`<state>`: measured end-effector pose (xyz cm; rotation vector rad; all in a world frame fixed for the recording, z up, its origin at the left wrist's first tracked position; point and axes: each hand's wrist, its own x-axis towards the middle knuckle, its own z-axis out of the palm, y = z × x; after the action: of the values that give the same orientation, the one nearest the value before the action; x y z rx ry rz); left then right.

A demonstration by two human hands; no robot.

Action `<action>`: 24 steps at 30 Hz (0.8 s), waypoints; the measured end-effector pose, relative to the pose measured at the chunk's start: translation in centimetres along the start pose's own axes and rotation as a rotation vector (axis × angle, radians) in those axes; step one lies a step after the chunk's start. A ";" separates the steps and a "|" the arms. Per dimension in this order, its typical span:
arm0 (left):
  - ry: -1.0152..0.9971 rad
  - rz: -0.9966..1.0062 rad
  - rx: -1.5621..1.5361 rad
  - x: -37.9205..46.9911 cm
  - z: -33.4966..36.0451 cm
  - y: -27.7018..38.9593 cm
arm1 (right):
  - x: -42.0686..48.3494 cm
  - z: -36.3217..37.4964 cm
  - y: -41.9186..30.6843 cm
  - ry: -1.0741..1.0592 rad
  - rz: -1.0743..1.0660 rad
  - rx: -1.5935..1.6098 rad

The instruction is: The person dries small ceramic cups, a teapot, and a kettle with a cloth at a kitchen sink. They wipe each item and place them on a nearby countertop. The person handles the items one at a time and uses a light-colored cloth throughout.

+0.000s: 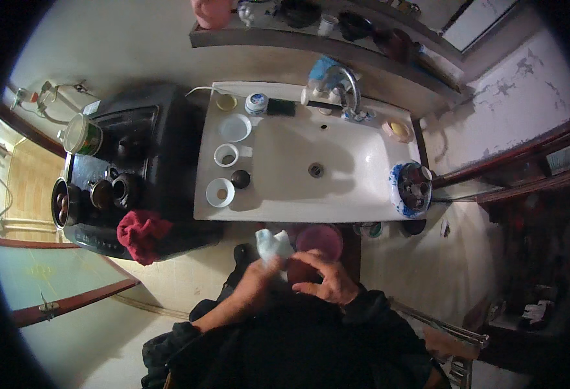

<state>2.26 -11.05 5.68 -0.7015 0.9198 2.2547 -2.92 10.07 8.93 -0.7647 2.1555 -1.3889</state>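
Observation:
My left hand [261, 274] holds a crumpled white cloth or tissue [273, 244] in front of my body, below the sink's front edge; the hand is somewhat blurred. Close to its right, my right hand [331, 281] has its fingers curved around a reddish-brown rounded object [303, 271], perhaps a pot or cup, partly hidden by the fingers. Behind the hands, a pink basin [320, 241] sits lower down, beneath the sink's edge. The white sink [290, 214] lies before me with a chrome faucet [352, 90] at its back.
White cups [220, 192], a bowl [235, 127] and a dark ball-like item [240, 179] stand on the sink's left ledge. A blue-and-white dish [396, 194] with small vessels is at right. A red cloth [143, 236] and teapots [127, 189] rest on the black washing machine [178, 170].

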 end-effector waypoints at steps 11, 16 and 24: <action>-0.175 0.796 1.502 0.8 5.7 -1.0 | -1.6 -1.8 3.8 0.042 0.215 0.086; 0.034 0.283 1.082 2.7 7.7 -2.9 | -3.2 -0.9 3.5 0.266 0.044 0.132; 0.131 -0.264 -0.135 8.0 6.8 -4.2 | -4.1 -3.9 3.8 0.120 0.026 -0.029</action>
<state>-1.95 -0.97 2.81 -0.9809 0.6929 2.0680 -3.18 16.63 7.19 -0.6774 2.2730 -1.4261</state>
